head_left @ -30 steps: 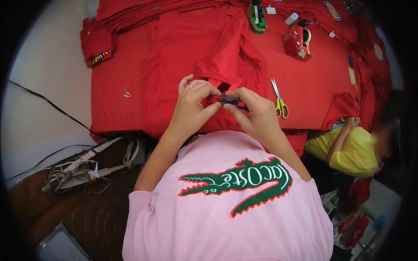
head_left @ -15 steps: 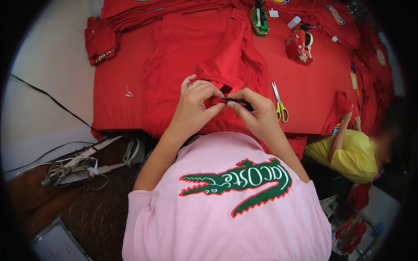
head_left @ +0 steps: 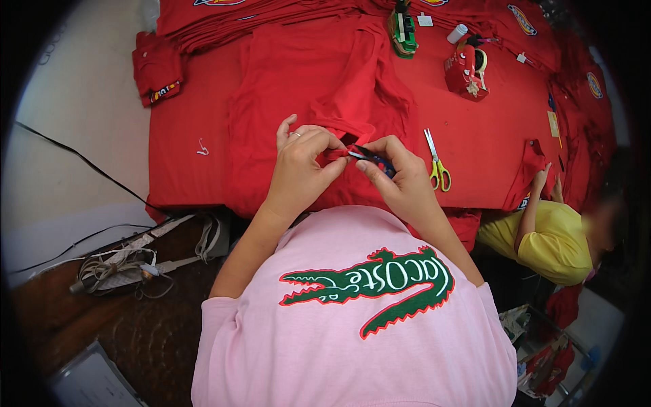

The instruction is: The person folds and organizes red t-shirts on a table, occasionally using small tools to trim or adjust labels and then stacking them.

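A red garment (head_left: 278,88) lies spread over the red-covered table, its near part gathered up between my hands. My left hand (head_left: 302,159) pinches a bit of the red fabric with thumb and forefinger, the little finger raised. In my right hand (head_left: 403,173) is a small pair of dark thread snips (head_left: 374,160), held between thumb and fingers. The blades point left and touch or nearly touch the pinched fabric, close to my left fingertips. Whether a thread lies between the blades is too small to tell.
Scissors with yellow handles (head_left: 439,175) lie right of my right hand. Farther off are a red tape dispenser (head_left: 468,76), a white cylinder (head_left: 458,32) and a green-based tool (head_left: 403,39). Folded red garments (head_left: 157,64) lie at the far left. A person in yellow (head_left: 553,241) handles red fabric at right.
The snips have tilted slightly and their blades now look parted at the fabric, where before they looked together. My left hand keeps its pinch.
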Demonstrator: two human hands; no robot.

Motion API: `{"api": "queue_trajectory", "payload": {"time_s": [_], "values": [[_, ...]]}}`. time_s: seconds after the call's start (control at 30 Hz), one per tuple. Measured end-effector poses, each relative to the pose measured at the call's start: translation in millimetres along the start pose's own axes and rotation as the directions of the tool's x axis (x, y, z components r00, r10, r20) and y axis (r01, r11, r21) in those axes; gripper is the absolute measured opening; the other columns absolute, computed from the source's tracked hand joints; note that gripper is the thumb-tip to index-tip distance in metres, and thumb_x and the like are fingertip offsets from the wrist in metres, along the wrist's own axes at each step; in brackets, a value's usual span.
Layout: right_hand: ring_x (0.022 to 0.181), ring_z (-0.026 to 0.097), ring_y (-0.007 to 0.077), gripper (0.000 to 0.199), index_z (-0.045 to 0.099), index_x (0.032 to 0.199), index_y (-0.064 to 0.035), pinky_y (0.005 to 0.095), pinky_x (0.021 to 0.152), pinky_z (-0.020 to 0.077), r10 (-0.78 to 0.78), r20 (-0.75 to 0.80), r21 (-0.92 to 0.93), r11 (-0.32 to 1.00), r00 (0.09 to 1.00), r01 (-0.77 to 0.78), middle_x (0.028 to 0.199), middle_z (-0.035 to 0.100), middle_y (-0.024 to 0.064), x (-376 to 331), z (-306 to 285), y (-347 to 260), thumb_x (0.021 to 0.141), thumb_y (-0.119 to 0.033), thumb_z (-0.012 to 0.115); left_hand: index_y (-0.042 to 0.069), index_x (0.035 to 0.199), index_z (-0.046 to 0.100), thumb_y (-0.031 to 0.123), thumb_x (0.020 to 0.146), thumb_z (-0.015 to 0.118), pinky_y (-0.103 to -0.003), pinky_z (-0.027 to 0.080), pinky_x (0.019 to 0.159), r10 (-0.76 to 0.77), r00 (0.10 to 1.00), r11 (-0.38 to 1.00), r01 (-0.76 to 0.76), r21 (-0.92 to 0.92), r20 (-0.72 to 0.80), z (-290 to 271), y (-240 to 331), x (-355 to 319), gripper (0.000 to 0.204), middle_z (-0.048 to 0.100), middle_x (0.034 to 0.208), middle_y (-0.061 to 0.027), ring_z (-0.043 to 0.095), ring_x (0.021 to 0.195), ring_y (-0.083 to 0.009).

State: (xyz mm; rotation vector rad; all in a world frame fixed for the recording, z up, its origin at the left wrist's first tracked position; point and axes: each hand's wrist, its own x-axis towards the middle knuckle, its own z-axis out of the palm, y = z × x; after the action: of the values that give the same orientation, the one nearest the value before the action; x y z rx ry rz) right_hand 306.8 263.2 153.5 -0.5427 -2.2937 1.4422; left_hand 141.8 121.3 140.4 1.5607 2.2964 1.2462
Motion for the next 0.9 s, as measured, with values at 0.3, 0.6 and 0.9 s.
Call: {"api": "queue_trajectory", "payload": {"time_s": [0.3,0.6,0.9], "values": [[0.067,0.053,0.0109,0.021,0.063,0.106,0.0013,0.0287,0.061,0.0435,0.098,0.088,0.136,0.985,0.991,-0.11,0.082,0.067,0.0078,8,13,-8,0.099,-0.013,0.077,0.014,0.079,0.061,0.0,0.068,0.083,-0.054,0.028,0.123,0.204,0.934,0.963,-0.139,0.23,-0.293,9,-8,-6,0.028,0.07,0.084,0.0001,0.074,0.097,-0.0188],[0.063,0.055,0.0127,0.021,0.063,0.104,0.0007,0.0313,0.058,0.0448,-0.045,0.019,0.031,0.999,0.999,0.044,0.076,0.064,0.0106,12,25,-6,0.098,-0.013,0.078,0.016,0.076,0.056,0.0,0.066,0.083,-0.052,0.03,0.122,0.261,0.907,0.935,-0.153,0.318,-0.33,14,-16,-4,0.033,0.066,0.08,0.0013,0.073,0.093,-0.0175],[0.062,0.058,0.0184,0.02,0.062,0.101,0.0006,0.0337,0.059,0.0468,0.087,0.084,0.064,0.994,0.993,-0.093,0.08,0.07,0.014,23,24,-11,0.096,-0.012,0.077,0.016,0.076,0.055,0.004,0.07,0.083,-0.05,0.032,0.119,0.336,0.901,0.899,-0.219,0.38,-0.276,12,-24,-5,0.032,0.065,0.082,0.0034,0.072,0.097,-0.0154]]}}
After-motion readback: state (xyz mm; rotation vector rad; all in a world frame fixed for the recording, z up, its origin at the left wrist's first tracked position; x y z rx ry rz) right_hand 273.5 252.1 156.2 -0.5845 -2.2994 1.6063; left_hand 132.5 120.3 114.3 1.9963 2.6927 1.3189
